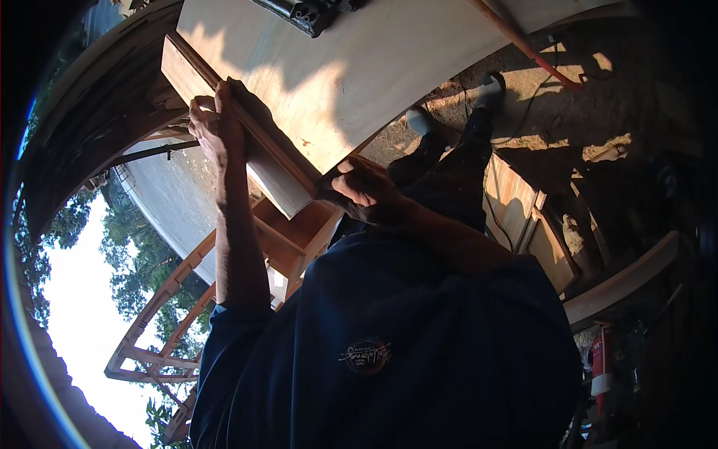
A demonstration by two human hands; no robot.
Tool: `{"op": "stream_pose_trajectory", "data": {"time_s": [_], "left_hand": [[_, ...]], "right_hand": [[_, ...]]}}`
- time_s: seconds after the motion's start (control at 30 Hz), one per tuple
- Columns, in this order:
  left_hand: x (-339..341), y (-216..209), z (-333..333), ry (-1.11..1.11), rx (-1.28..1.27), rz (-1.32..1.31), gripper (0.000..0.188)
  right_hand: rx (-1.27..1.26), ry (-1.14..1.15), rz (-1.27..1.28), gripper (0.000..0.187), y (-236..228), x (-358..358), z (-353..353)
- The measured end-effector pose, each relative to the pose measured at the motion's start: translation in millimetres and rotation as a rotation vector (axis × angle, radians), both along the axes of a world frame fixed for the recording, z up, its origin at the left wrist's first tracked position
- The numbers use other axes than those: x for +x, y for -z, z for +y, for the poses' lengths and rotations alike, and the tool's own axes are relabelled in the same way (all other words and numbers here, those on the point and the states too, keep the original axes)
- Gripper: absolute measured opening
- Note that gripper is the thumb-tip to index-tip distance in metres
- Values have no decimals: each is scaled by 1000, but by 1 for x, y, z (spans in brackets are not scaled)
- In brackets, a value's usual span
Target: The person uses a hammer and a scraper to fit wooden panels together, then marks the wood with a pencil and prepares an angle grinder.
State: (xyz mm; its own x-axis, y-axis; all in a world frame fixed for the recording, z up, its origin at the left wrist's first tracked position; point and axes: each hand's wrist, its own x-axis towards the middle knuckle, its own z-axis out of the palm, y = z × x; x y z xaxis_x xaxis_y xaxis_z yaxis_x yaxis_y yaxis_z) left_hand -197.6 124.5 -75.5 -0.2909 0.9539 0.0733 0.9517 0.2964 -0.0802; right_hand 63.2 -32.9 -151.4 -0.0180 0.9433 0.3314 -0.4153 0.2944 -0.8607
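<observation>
A long wooden board (280, 178) with a thick edge slants across the near left side of a pale plywood sheet (366, 75). My left hand (218, 129) is closed around it toward its far end, with fingers bent over the edge. At the board's near end is my right hand (360, 187), its fingers curled in against the corner. Shade covers part of that hand, and its fingertips are partly hidden. The board's shadow falls on the plywood beside it.
A dark metal object (303, 13) lies on the plywood's far side. An orange-ended rod (527, 49) leans at the far right. Wooden panels (510, 191) and a curved timber (624, 280) lie to my right. A slatted wooden frame (153, 329) stands at left.
</observation>
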Motion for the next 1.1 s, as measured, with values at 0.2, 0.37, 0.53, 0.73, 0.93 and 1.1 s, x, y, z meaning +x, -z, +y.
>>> {"op": "stream_pose_trajectory", "data": {"time_s": [0.2, 0.37, 0.53, 0.73, 0.93, 1.1], "left_hand": [[36, -17, -5, -200, 149, -255, 83], [17, -27, -12, -297, 68, -463, 107], [25, -30, -28, -227, -47, -557, 118], [34, -20, -35, -182, 159, -513, 78], [19, -17, -34, -158, 140, -610, 73], [27, -20, -36, -141, 144, -624, 62]], "right_hand": [[-45, 27, -10, 21, -2, -5, -8], [-135, -10, -123, 34, -5, -2, -15], [-158, 156, -224, 45, -5, -9, -16], [-189, 179, -121, 46, -2, -15, -19], [-160, 15, 90, 38, 7, -23, -11], [-195, -149, 32, 37, 5, -11, -6]]}}
